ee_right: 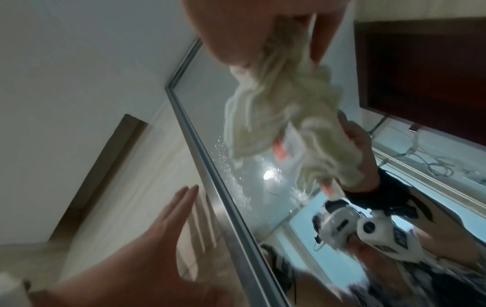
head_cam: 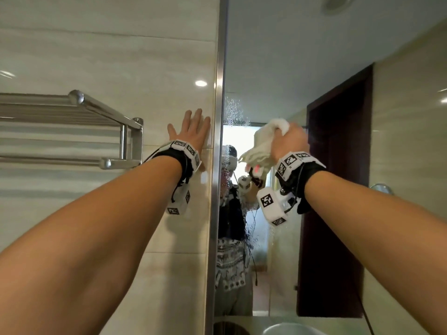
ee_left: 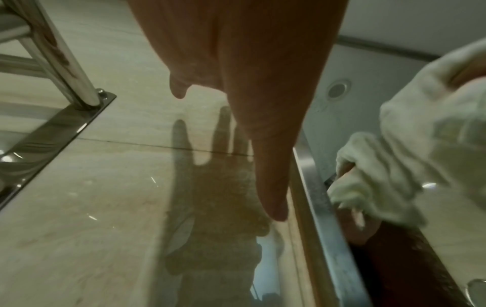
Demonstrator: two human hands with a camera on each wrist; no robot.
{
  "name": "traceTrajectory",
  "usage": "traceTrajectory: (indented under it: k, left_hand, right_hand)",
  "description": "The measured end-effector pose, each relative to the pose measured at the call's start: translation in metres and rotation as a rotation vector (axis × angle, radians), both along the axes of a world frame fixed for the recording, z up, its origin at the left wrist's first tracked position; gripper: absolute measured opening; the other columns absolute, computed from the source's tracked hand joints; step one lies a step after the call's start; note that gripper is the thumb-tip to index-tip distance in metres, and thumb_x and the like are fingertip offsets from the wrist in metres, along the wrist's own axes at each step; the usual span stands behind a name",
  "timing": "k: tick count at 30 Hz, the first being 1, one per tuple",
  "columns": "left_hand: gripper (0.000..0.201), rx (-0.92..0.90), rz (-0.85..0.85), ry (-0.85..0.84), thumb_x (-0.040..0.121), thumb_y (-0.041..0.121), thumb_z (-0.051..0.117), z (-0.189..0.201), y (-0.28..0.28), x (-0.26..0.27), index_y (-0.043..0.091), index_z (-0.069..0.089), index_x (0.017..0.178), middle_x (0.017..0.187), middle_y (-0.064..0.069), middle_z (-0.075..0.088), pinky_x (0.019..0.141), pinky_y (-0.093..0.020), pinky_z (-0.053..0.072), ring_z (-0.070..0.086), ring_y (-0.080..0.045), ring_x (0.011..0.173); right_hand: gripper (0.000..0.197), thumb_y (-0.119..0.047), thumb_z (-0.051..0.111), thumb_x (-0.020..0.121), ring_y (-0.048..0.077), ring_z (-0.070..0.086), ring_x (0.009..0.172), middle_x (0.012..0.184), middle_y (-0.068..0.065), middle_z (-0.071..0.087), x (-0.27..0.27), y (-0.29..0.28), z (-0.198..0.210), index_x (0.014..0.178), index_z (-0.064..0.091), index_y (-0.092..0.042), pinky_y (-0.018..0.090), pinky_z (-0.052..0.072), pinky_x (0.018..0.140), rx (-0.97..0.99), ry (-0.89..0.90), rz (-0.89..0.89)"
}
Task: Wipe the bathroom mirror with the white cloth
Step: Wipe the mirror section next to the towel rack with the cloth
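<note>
Two hands up. Right hand [head_cam: 289, 139] grips bunched cloth [head_cam: 262, 141] on mirror [head_cam: 278, 68], cloth trailing down-left. Left hand [head_cam: 192, 131] flat on wall [head_cam: 108, 56], fingers straight.

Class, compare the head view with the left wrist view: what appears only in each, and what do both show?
Only the head view shows both forearms, the wrist bands, and water droplets on the mirror.

Only the left wrist view shows the left hand from beneath, with its dim reflection on the glossy tiled wall.

Both show the towel rack, the mirror's metal frame, and the white cloth bunched in the right hand.
</note>
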State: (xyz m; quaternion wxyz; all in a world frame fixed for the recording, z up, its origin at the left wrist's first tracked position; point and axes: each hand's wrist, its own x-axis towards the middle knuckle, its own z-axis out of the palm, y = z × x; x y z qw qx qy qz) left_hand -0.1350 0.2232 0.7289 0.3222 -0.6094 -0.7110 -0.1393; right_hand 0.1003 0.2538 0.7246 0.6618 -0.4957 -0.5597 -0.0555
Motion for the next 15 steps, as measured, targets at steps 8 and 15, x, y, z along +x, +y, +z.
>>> traceTrajectory:
  k: [8,15]
  left_hand:
    - [0.160,-0.018,0.047,0.011,0.053,0.064,0.087,-0.010,0.032,-0.010,0.020,-0.031,0.151,0.154,-0.006,-0.044,0.111,-0.075,0.011,-0.032,-0.034,0.146]
    - [0.158,-0.035,0.039,0.010,0.054,0.064,0.086,-0.009,0.027,-0.011,0.021,-0.030,0.152,0.154,-0.005,-0.044,0.112,-0.074,0.011,-0.032,-0.033,0.146]
  right_hand:
    - [0.051,-0.033,0.049,0.091,0.021,0.029,0.138,0.149,0.000,0.036,-0.021,0.038,0.003,0.141,0.041,-0.025,0.045,0.018,0.113,0.248,-0.298,-0.072]
    - [0.063,-0.054,0.016,0.097,0.009,0.001,0.148,0.162,-0.011,0.003,-0.030,0.060,-0.032,0.155,0.008,-0.029,0.054,-0.008,0.117,0.144,-0.579,-0.089]
